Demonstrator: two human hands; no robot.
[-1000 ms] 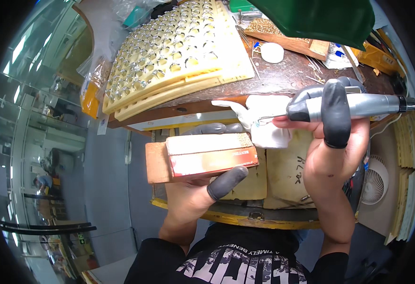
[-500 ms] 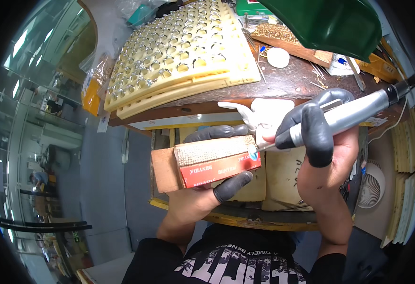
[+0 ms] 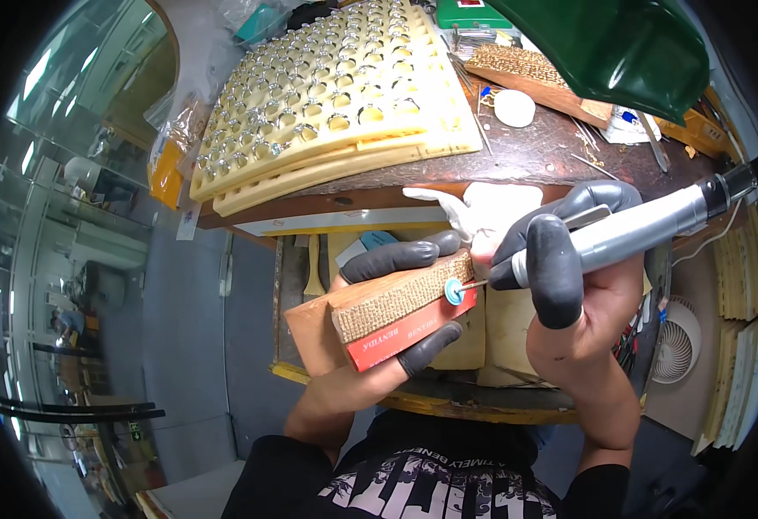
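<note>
My left hand (image 3: 424,351), in black finger cots, grips a wooden block (image 3: 314,316) from both sides. Its thumb lies on the near, red-covered side and its fingers on the far side. Tight rows of tiny gold-coloured pieces (image 3: 396,304) cover one face. My right hand (image 3: 560,270), also in black finger cots, is closed around a silver rotary handpiece (image 3: 647,233). A small light-blue disc (image 3: 455,291) on its thin shaft sits at the right end of the block, by the edge between rows and red side; contact I cannot tell.
A white wrapped piece (image 3: 502,206) juts from the bench edge behind my hands. Stacked cream trays (image 3: 353,138) of rings stand at the back left. A second studded block (image 3: 526,73), a white round object (image 3: 514,108) and a green lamp shade (image 3: 630,52) are at the right. Below is an open drawer (image 3: 448,410).
My left hand has tilted the block, turning its studded face more toward me and lowering its left end. My right hand and the handpiece have shifted slightly left and down.
</note>
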